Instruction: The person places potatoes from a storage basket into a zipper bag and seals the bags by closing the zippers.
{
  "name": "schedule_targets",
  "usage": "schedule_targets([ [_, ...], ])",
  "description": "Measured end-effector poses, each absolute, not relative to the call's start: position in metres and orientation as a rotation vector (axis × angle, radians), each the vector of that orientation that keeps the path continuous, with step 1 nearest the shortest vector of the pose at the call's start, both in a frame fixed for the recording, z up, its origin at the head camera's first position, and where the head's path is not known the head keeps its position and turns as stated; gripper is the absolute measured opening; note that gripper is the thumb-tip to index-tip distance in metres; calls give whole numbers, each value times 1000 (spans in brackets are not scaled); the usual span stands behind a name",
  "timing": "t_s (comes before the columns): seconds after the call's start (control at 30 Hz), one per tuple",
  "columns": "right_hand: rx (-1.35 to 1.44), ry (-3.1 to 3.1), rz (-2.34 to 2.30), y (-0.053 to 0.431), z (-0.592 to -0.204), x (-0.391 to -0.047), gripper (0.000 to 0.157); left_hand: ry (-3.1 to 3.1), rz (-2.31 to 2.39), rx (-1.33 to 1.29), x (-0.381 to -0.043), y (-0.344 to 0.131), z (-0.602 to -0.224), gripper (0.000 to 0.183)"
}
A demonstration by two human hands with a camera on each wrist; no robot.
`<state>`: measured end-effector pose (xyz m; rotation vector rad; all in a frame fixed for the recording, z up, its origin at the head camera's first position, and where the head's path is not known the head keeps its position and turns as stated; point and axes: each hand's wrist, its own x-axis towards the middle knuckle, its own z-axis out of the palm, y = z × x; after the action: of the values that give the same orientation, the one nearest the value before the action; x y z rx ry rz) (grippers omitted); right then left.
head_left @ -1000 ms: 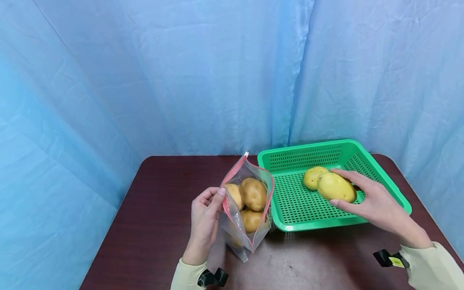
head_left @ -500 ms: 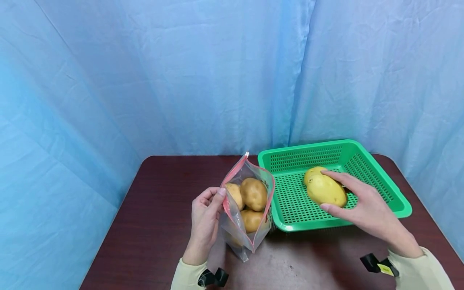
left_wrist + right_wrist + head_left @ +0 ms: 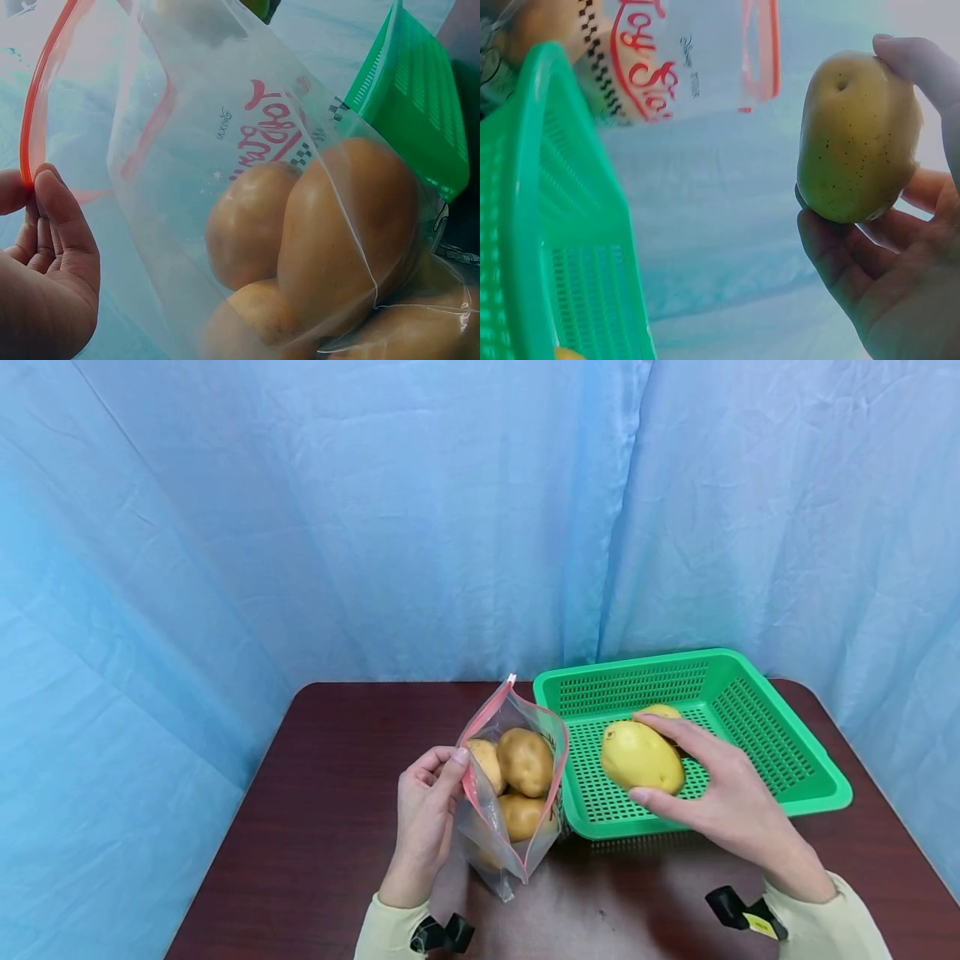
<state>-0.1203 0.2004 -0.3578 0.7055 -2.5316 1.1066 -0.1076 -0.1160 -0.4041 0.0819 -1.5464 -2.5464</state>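
Note:
My left hand (image 3: 426, 810) pinches the pink zip edge of a clear zip bag (image 3: 480, 835) between thumb and fingers, and the bag's mouth gapes wide. Inside it lie several brown potatoes (image 3: 349, 232), with red lettering on the plastic in the left wrist view. In my right hand (image 3: 731, 802) is a yellow potato (image 3: 641, 758), gripped between thumb and fingers above the green basket (image 3: 813, 793). The right wrist view shows this potato (image 3: 859, 139) with small dark specks, held higher than the basket rim. Behind it, partly covered, another yellow potato (image 3: 662, 711) rests in the basket.
The perforated basket stands right beside the bag, at the back right of the dark wooden table (image 3: 315, 827). A light blue curtain (image 3: 450, 527) hangs behind the table and along its sides. Each wrist carries a small black strapped device.
My right hand has carried the yellow potato leftward across the basket, toward the bag, so it now overlaps the potato behind it. The left hand and the bag have stayed in place.

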Motion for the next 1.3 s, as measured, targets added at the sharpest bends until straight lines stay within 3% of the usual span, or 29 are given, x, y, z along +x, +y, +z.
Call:
schedule_targets([
  [0.5,935,-2369,1154,156,-340,-122,87,-1519,-2562,76,-110,-115,-404,14],
  [0.97,1081,-2281,1228,118,-332,-127,75,-1535,-2559,90,-110,-115,-404,13],
  [1.3,1173,-2304,1135,98,-341,-131,77,-1572,-2542,108,-109,-115,-404,8],
])
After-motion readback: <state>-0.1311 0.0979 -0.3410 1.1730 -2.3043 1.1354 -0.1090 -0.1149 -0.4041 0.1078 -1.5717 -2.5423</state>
